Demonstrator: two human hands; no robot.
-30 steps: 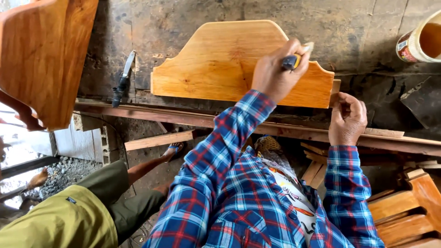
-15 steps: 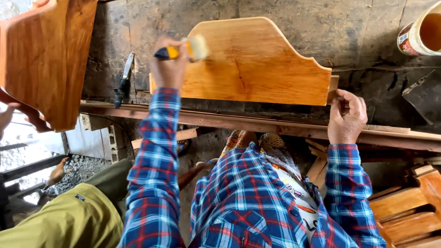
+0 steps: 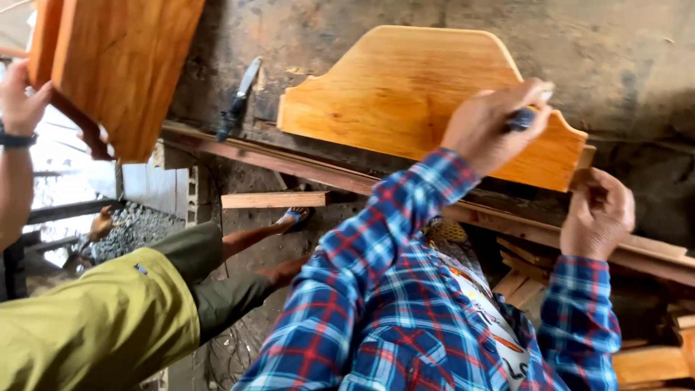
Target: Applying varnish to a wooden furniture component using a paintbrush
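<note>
Sleeves: 2 blue-and-red plaid arms reach up from the bottom of the view toward the worktop [image 3: 622,65].
Right hand [image 3: 597,213]: it sits at the near edge of the worktop, fingers curled and clenched over the right end of the shaped wooden panel [image 3: 405,101] and the long rail [image 3: 304,165] beneath it.
Left hand [image 3: 489,130]: its fingers are closed around a brush [image 3: 523,118] with a dark handle. The pale tip is at the panel's right shoulder, touching it or just above it; I cannot tell which.
Panel: pale orange with 1 arched top and 2 stepped shoulders. It lies flat along the near edge of the worktop, its straight side against the rail.
Doing it well: I judge that long, even strokes with the grain suit this surface. The stepped shoulder needs a lighter touch so nothing pools at the edge. The right hand should press firmly so the panel cannot slide, and stay off the face being brushed.
Beside: a dark-handled tool [image 3: 237,101] lies near the panel's left end.
Far left: another person in an olive sleeve holds a darker panel [image 3: 123,65] by 1 hand [image 3: 22,101], well apart.
</note>
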